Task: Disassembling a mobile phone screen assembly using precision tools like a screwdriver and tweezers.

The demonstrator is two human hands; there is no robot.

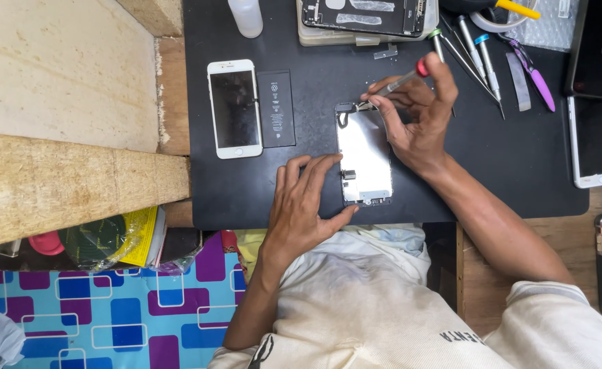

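The right hand (420, 123) pinches a thin red-capped metal screwdriver (400, 80) at the 12 o'clock end of the shiny silver phone screen panel (364, 156), already out of its case, mid-mat, held flat by the open left hand (301, 208), its metal plate still on.

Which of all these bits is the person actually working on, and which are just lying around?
In use:
screen panel, steadied by the left hand
small screwdriver, in the right hand at the panel's top edge

Lying about:
white phone
black battery
spare screwdrivers
plastic bottle
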